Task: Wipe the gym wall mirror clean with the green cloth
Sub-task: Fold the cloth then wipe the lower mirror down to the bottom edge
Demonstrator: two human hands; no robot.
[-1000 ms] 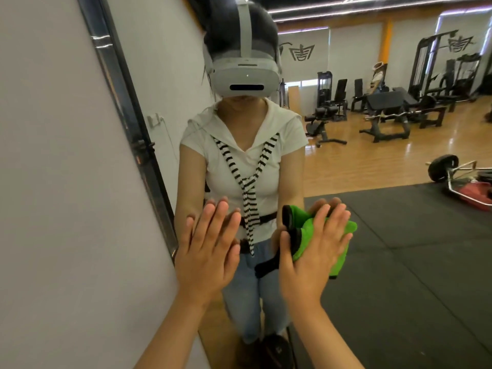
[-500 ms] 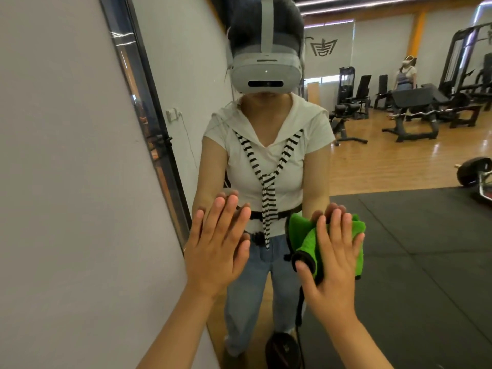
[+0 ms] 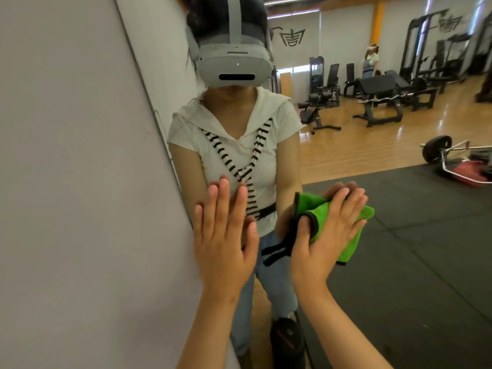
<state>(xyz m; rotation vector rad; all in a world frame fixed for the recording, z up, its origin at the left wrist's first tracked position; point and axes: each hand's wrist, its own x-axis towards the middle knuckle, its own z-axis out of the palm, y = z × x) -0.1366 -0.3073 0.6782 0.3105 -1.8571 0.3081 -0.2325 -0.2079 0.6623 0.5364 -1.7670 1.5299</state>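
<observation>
- Mirror fills the middle and right of the head view; its dark left edge runs slantwise down from the top, with a plain grey wall on its left
- green cloth lies bunched flat against the glass at about waist height of the reflected person, right of the mirror's edge and well apart from it
- right hand presses the cloth to the glass; its fingers are straight and close together over the cloth, and the thumb sits tucked into a black-trimmed fold at the cloth's left side
- black strap hangs from that fold, below and left of the thumb
- left hand rests flat on the bare glass, between the mirror's edge and the cloth; its fingers are straight and only slightly spread, and their tips meet their own reflection; it touches neither the cloth nor the right hand
- both forearms rise from the bottom of the view and cover the lower glass there
- reflected in the glass: the person in a grey headset, white top and jeans; a wooden floor; a black floor mat; weight machines along the far wall; a bar with a weight plate on the floor at the right; a second person far back
- dark rounded object sits low between the forearms; I cannot tell what it is
</observation>
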